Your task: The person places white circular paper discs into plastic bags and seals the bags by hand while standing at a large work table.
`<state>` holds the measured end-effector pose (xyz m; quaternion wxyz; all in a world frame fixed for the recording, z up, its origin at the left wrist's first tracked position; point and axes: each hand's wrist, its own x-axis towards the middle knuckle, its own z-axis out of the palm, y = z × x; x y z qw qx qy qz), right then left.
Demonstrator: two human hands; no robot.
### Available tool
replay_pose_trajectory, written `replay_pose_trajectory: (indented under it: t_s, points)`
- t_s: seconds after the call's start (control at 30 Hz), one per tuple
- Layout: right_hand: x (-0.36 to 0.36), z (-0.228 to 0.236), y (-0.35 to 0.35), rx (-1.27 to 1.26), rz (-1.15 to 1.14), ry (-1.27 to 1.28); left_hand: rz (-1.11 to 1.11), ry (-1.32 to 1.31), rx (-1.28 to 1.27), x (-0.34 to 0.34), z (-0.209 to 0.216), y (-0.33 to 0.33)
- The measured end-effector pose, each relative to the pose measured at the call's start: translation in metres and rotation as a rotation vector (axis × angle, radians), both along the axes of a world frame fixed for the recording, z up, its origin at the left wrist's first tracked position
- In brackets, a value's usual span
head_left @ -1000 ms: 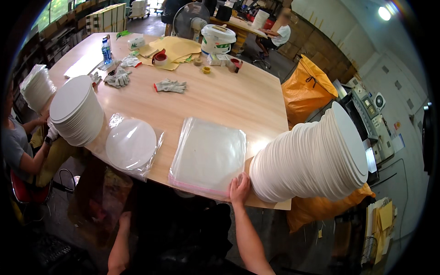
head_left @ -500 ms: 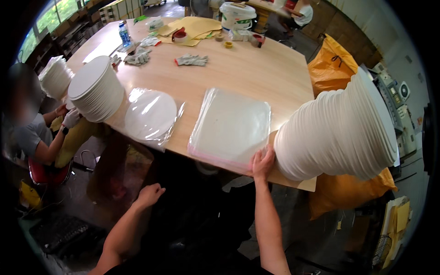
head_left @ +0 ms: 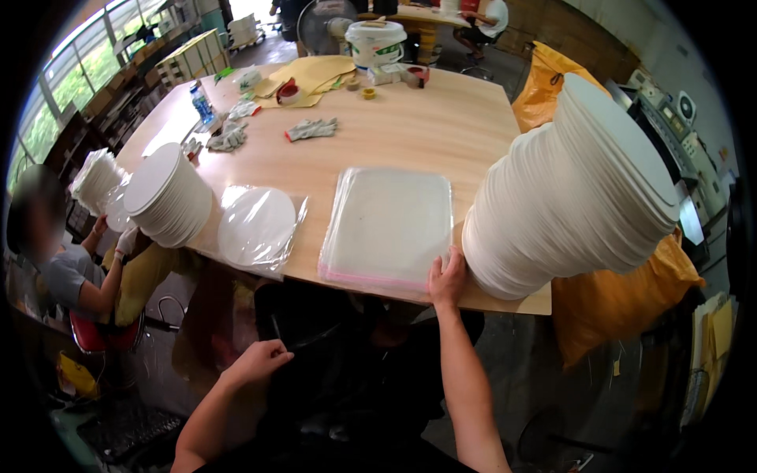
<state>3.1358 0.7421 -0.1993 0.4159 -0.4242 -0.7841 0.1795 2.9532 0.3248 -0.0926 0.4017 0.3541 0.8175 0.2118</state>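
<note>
Over my lap, away from the table, hangs my left hand [head_left: 260,360]; its fingers are curled in and nothing shows in them. My right hand [head_left: 448,277] rests at the table's front edge, fingers stretched out, touching the near right corner of a stack of clear plastic bags [head_left: 388,225]. Just right of it leans a tall stack of round white discs [head_left: 552,209]. Left of the bags lies one white disc in a clear bag [head_left: 257,226], overhanging the front edge slightly. Farther left stands a shorter stack of white discs [head_left: 169,197].
A co-worker [head_left: 83,268] sits at the table's [head_left: 410,130] left side, a gloved hand near the shorter stack. Farther back are work gloves [head_left: 312,129], a water bottle [head_left: 202,104], tape rolls [head_left: 289,92] and a white bucket [head_left: 375,44]. Orange sacks [head_left: 623,307] stand at the right.
The view has tilted up, so the table sits lower in it. My right hand stays at the bags' corner; my left hand remains curled over my lap.
</note>
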Motion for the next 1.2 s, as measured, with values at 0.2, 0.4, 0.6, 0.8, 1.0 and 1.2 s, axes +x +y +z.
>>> replay_pose_trajectory:
  t_s: [0.2, 0.4, 0.6, 0.8, 1.0, 1.2]
  points:
    - [-0.007, 0.001, 0.0, -0.016, 0.008, -0.001, 0.138, -0.106, 0.202, -0.015, 0.002, 0.027]
    - [0.001, -0.025, 0.005, 0.238, -0.054, -0.051, 0.161, -0.257, 0.38, -0.013, -0.055, 0.044]
    - [0.016, 0.056, -0.01, 0.089, 0.091, -0.115, 0.055, -0.484, 0.439, 0.018, -0.055, 0.089]
    - [0.05, 0.244, -0.07, 0.066, 0.473, -0.102, -0.122, -0.516, 0.498, 0.014, -0.05, 0.122]
    - [0.119, 0.421, -0.067, 0.537, 0.004, -0.004, -0.282, -0.423, 0.709, -0.017, 0.027, 0.201]
    - [0.141, 0.405, -0.048, 0.796, -0.32, -0.224, -0.595, -0.059, 1.265, 0.011, 0.257, 0.348]
